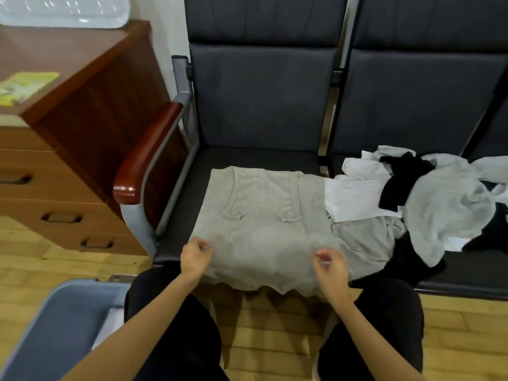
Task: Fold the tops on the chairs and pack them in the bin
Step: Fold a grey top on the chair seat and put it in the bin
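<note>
The grey top (264,237) is soft, matt knit cloth. The chair (261,100) has matt dark padding, a grey metal frame and a glossy wooden armrest (143,158). The bin (63,325) looks like smooth plastic.

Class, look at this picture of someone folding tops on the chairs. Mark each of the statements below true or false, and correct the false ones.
1. The grey top lies spread on the left chair seat. True.
2. The left hand is holding the bin. False: it is at the top's left side; the bin stands on the floor.
3. A pile of clothes lies on the right seat. True.
4. The pile is all black. False: it holds white, grey and black pieces.
</note>
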